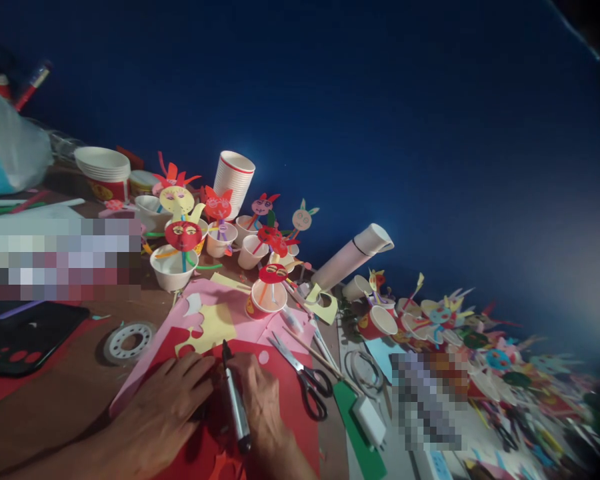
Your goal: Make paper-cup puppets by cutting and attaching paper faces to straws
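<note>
My left hand (167,400) lies fairly flat on a sheet of red paper (297,417), fingers stretched toward the middle. Beside it, my right hand (260,390) is curled, with a silver and black marker (236,400) along its thumb side. The marker's narrow black end points away from me; how the fingertips grip it is hidden. Just beyond my fingers are a yellow paper offcut with round holes (213,327) and pink paper (253,313). Scissors with black handles (305,377) lie partly open to the right of my right hand.
Several paper cups with paper-face figures stand behind, including one with a red face (266,300). A tape roll (130,342) and black phone-like object (35,333) lie left. A white flask (353,257), charger (370,421) and green paper strip (357,433) are right. A blue wall rises behind.
</note>
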The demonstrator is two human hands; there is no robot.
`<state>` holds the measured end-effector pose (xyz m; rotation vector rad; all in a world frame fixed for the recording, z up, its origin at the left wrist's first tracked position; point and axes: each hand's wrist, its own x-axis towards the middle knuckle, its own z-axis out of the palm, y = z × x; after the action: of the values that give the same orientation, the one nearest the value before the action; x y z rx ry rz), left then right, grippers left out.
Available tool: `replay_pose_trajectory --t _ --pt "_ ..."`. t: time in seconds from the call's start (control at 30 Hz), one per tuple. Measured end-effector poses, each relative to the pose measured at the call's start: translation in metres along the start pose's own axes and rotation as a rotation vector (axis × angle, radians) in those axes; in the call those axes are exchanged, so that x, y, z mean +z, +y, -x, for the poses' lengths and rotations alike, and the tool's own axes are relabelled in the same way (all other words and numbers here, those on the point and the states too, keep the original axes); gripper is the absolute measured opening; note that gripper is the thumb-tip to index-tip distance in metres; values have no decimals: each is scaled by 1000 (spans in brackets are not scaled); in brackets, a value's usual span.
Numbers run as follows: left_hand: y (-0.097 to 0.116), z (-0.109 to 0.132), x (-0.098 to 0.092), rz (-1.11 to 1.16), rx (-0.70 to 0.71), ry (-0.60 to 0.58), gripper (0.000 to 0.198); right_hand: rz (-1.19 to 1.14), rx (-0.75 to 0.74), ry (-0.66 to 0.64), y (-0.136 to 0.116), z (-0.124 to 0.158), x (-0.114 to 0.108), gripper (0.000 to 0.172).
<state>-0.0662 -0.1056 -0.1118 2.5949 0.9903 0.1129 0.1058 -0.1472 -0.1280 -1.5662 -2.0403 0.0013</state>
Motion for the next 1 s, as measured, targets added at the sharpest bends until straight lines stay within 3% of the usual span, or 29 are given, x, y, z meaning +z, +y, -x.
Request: replay_pose_trajectory --t 0.2,0.53,0.77,1.0 --pt "3 2 1 -19 -40 53 48 -3 32 -32 1 2 3 19" --pt "5 -4 -16 13 -27 -103 47 -93 73 -42 0 2 1 19" --pt "11 -2 -18 -43 -66 -79 51 -278 112 12 3 2 -2 25" --pt "-2 0 -6 37 7 -14 45 -496 496 114 -4 1 -6 15"
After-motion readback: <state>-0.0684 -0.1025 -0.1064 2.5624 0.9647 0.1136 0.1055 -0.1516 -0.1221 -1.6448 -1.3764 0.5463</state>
